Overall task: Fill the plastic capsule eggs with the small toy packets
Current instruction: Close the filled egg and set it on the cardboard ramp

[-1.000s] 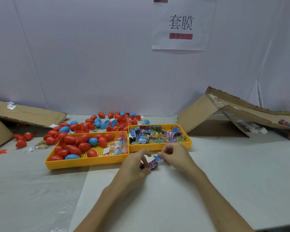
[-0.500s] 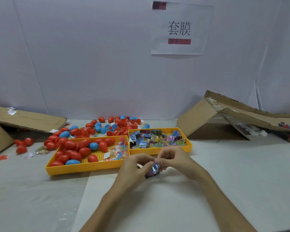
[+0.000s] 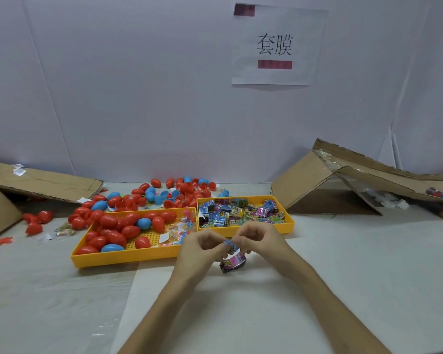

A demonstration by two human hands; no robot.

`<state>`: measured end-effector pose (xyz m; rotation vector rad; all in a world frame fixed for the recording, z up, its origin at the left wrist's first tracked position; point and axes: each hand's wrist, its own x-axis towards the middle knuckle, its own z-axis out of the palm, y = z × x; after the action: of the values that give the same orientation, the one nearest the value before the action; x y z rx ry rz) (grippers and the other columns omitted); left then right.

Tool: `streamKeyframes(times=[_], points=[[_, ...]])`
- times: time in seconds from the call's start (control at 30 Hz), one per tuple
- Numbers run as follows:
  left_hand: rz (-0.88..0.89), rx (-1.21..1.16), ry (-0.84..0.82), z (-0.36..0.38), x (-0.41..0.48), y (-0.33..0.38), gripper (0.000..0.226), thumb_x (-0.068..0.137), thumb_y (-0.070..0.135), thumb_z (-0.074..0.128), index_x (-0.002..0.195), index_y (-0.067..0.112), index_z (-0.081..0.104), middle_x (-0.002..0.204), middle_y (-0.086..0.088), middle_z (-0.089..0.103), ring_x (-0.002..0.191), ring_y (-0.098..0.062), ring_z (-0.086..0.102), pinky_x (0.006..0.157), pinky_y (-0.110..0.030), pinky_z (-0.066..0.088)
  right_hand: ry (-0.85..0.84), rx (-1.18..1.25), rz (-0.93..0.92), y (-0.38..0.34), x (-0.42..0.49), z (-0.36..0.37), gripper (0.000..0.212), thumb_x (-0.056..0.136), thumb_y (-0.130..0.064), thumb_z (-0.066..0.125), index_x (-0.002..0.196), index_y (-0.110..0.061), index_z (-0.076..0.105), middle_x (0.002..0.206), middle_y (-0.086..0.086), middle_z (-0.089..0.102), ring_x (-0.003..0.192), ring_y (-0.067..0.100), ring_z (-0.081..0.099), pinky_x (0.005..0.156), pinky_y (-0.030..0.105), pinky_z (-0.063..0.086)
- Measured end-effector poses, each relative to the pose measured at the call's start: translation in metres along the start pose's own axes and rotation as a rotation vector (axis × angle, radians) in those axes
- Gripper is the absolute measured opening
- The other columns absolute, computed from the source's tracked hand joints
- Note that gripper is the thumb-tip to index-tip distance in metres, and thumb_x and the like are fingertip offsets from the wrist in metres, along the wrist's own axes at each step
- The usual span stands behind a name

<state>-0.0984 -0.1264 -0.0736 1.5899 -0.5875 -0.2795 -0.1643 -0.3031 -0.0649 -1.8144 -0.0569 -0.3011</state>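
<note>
My left hand (image 3: 202, 247) and my right hand (image 3: 260, 238) meet above the table, both pinching a strip of small toy packets (image 3: 232, 256). The strip's blue top sits between my fingertips and its pink and black end hangs down toward the table. Behind my hands, a yellow tray (image 3: 288, 218) holds several colourful toy packets (image 3: 237, 212). To its left, a larger yellow tray (image 3: 128, 255) holds red and blue capsule eggs (image 3: 123, 226). More loose eggs (image 3: 174, 191) lie behind both trays.
A flattened cardboard box (image 3: 41, 181) lies at the far left with a few red eggs (image 3: 36, 221) beside it. Another opened cardboard box (image 3: 343, 180) leans at the right. A paper sign (image 3: 276, 44) hangs on the white wall.
Both hands have lifted the packet strip slightly off the table and drawn closer together, so the pink end now hangs below my fingers.
</note>
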Motion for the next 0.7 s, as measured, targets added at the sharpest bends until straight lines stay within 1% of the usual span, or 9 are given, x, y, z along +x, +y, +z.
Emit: streamKeyframes(times=[0.1,0.17,0.27,0.37,0.43,0.5,0.57,0.6,0.7], points=[[-0.021,-0.013,0.016,0.0004,0.0001,0.0003,0.005,0.088,0.010,0.076,0.084,0.006,0.074,0.076,-0.007,0.077,0.069,-0.015,0.072,0.063,-0.022,0.056,-0.024,0.056,-0.005,-0.0014,-0.0011,-0.0004,0.013,0.080,-0.032,0.084,0.081,-0.023,0.075,0.076,0.001,0.071,0.070,0.015,0.063,0.067,0.027,0.051],[-0.037,-0.020,0.032,-0.0007,0.0005,0.0004,0.006,0.090,0.009,0.074,0.085,0.006,0.074,0.076,-0.007,0.077,0.069,-0.015,0.071,0.064,-0.023,0.057,-0.054,0.095,0.003,-0.0026,-0.0022,-0.0010,0.012,0.076,-0.033,0.083,0.083,-0.026,0.076,0.079,0.000,0.072,0.074,0.014,0.064,0.068,0.025,0.052],[-0.041,-0.031,0.038,-0.0013,-0.0003,0.0000,0.007,0.089,0.008,0.074,0.083,0.005,0.072,0.074,-0.007,0.076,0.068,-0.016,0.071,0.064,-0.023,0.057,-0.058,0.105,0.023,-0.0008,-0.0022,0.0000,0.011,0.074,-0.025,0.084,0.082,-0.026,0.077,0.084,0.003,0.073,0.080,0.017,0.067,0.072,0.028,0.053],[-0.046,-0.046,0.003,0.0000,-0.0016,0.0006,0.007,0.089,0.010,0.075,0.087,0.004,0.073,0.079,-0.009,0.077,0.073,-0.020,0.073,0.066,-0.025,0.058,-0.023,0.060,0.012,0.0027,-0.0008,-0.0001,0.009,0.083,-0.017,0.079,0.081,-0.026,0.078,0.081,0.003,0.073,0.077,0.017,0.065,0.071,0.031,0.051],[-0.047,-0.069,-0.020,0.0008,-0.0015,0.0017,0.010,0.089,0.014,0.075,0.089,0.004,0.073,0.081,-0.010,0.078,0.075,-0.020,0.074,0.069,-0.027,0.060,0.004,0.069,0.028,0.0041,-0.0001,-0.0021,0.013,0.088,-0.013,0.076,0.083,-0.024,0.078,0.080,0.004,0.072,0.076,0.017,0.066,0.071,0.031,0.052],[-0.046,-0.103,-0.030,0.0007,-0.0013,0.0022,0.013,0.091,0.015,0.073,0.090,0.003,0.072,0.082,-0.011,0.077,0.074,-0.019,0.073,0.071,-0.028,0.060,0.018,0.113,0.057,0.0051,0.0000,-0.0040,0.010,0.090,-0.010,0.073,0.085,-0.019,0.076,0.080,0.006,0.071,0.076,0.018,0.066,0.071,0.029,0.053],[-0.057,-0.131,-0.026,-0.0005,-0.0014,0.0025,0.015,0.094,0.015,0.070,0.092,0.000,0.071,0.082,-0.013,0.077,0.074,-0.018,0.073,0.069,-0.025,0.059,0.009,0.169,0.091,0.0046,-0.0001,-0.0047,0.003,0.087,-0.011,0.075,0.087,-0.014,0.075,0.081,0.006,0.070,0.077,0.018,0.065,0.071,0.027,0.053],[-0.062,-0.133,-0.020,-0.0010,-0.0015,0.0023,0.015,0.094,0.015,0.069,0.092,0.000,0.070,0.082,-0.013,0.077,0.073,-0.017,0.073,0.069,-0.024,0.058,-0.005,0.198,0.103,0.0038,-0.0002,-0.0048,0.003,0.084,-0.014,0.076,0.087,-0.013,0.075,0.081,0.006,0.069,0.078,0.018,0.065,0.070,0.026,0.053],[-0.033,-0.029,0.017,-0.0012,-0.0016,0.0010,0.011,0.095,0.013,0.069,0.089,0.005,0.071,0.078,-0.008,0.077,0.072,-0.015,0.072,0.066,-0.021,0.056,-0.052,0.269,0.129,0.0011,-0.0004,-0.0041,0.013,0.079,-0.018,0.077,0.089,-0.010,0.077,0.083,0.008,0.068,0.078,0.016,0.065,0.070,0.025,0.053]])
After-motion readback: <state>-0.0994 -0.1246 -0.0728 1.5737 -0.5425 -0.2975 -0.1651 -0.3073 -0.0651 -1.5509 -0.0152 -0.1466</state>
